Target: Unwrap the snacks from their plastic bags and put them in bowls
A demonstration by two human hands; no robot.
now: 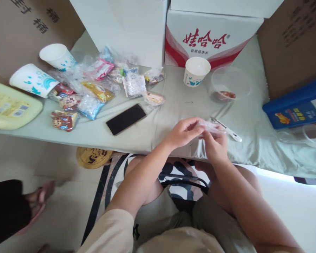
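Close together near the table's front edge, my left hand (185,131) and my right hand (216,143) both pinch a small clear plastic packet (209,127). What is inside the packet I cannot make out. Just beyond my right hand lies a white utility knife or similar slim tool (233,134), partly hidden by the fingers. A clear plastic bowl (243,82) holding a reddish-brown piece (225,95) stands farther back. To the left of my left hand lies a black phone (126,118), screen up.
Snack packets (97,90) are piled at the left, beside two tipped paper cups (33,80). An upright paper cup (196,73) stands before a white-and-red carton (208,35). A blue container (297,105) is at the right. Another person's foot (39,198) shows on the floor.
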